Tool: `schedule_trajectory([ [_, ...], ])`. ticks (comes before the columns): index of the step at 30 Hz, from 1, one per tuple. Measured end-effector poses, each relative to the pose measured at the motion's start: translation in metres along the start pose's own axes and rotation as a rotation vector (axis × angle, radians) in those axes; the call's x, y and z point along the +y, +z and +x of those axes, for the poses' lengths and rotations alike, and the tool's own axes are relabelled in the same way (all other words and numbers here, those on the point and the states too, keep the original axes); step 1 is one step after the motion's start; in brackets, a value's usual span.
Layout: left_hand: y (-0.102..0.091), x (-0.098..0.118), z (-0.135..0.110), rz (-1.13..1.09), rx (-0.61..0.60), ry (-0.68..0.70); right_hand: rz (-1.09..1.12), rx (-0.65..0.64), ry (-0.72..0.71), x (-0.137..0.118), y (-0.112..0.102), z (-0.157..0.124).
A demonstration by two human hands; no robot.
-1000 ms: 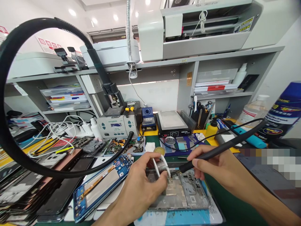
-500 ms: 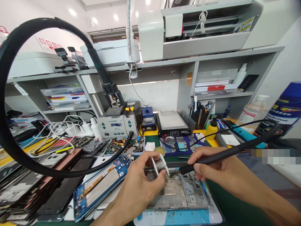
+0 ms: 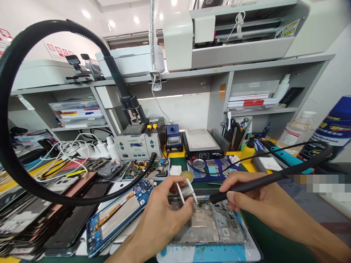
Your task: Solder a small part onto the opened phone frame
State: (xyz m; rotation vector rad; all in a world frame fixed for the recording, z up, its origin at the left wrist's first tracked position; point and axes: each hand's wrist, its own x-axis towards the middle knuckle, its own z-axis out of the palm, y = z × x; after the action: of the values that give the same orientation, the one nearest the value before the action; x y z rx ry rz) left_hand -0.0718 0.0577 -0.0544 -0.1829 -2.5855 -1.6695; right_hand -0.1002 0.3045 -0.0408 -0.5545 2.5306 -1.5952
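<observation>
Black soldering iron (image 3: 263,179): pinched pen-fashion in the right hand (image 3: 252,199), fingers closed round the grip; its tip points left and down onto the top edge of the phone frame (image 3: 211,226), its cord trailing off to the right.
Solder spool (image 3: 187,193): a small white reel of grey wire, gripped between the thumb and fingers of the left hand (image 3: 161,215), held just above the frame and just beside the iron's tip.
Hands: both clamped on their tools, near each other over the frame but not touching.
Phone frame: a bare metal chassis, lying flat on a blue-and-white mat (image 3: 208,254) at the near edge of the workbench (image 3: 263,237), centre.
Blue phone body (image 3: 117,215): opened, lying at a slant just left of the left hand.
Stack of screens (image 3: 27,223): dark panels piled at the near left corner.
Hot-air station (image 3: 136,145): grey box toward the back edge, its thick black hose (image 3: 16,65) looping high over the left side.
Heating plate (image 3: 201,143): black, at the back centre.
Spray can (image 3: 336,129): blue, at the right edge.
</observation>
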Motion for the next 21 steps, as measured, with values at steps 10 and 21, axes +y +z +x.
schedule_trajectory([
  [10,-0.003,-0.003,0.0,-0.061,0.056,0.018,0.039,0.015,0.008,-0.003,-0.001,0.0],
  [21,-0.011,-0.01,0.003,-0.389,0.101,0.021,0.259,0.077,0.046,-0.004,-0.002,0.007],
])
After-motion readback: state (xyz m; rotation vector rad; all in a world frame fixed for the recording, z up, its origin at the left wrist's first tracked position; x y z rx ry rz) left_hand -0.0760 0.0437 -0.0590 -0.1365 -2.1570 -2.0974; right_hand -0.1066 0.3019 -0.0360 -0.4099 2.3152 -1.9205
